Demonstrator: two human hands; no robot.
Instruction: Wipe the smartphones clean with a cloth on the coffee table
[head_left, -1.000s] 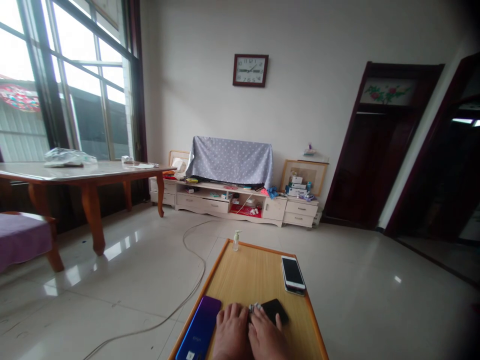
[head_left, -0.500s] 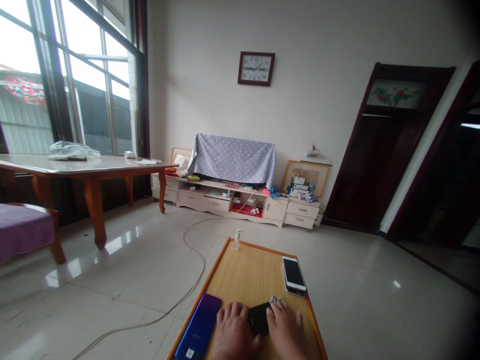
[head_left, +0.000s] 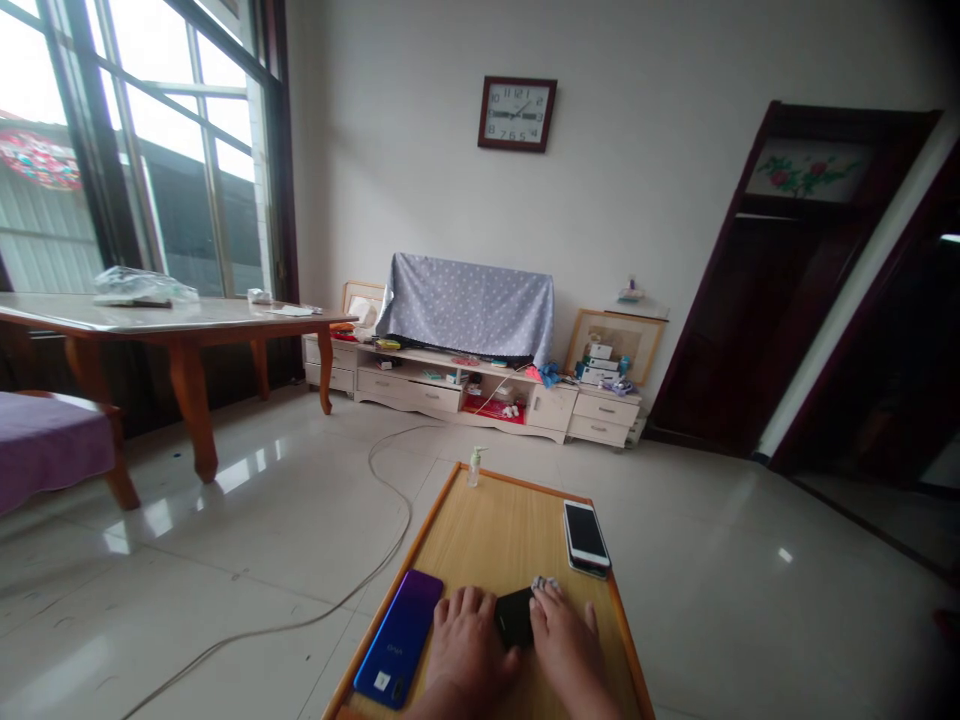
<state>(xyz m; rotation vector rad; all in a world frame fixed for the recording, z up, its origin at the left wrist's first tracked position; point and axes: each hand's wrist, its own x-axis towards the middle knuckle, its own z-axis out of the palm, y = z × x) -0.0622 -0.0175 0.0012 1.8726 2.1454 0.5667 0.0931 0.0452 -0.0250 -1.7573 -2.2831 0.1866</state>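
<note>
A flat black object (head_left: 514, 618), possibly a phone or a case, lies on a wooden tray-like tabletop (head_left: 487, 530) between my two hands. My left hand (head_left: 469, 640) rests flat along its left edge, fingers stretched forward and thumb toward its near end. On the right, my right hand (head_left: 562, 640) covers part of the black object. A small crumpled grey-white cloth or tissue (head_left: 543, 583) shows at its fingertips, partly hidden. A blue-purple phone (head_left: 397, 640) lies face down left of my left hand. Beyond my right hand, a white phone (head_left: 586, 535) with a dark screen rests on something flat.
A small clear pump bottle (head_left: 474, 468) stands at the tabletop's far left corner. A cable (head_left: 330, 622) runs across the tiled floor. Farther off are a larger table (head_left: 180, 340), a low white cabinet (head_left: 405, 392) and a cloth-covered shape (head_left: 472, 305).
The view has tilted slightly, so the tabletop and hands appear a little higher. Both hands keep nearly the same place around the black object, the right one still with the crumpled piece.
</note>
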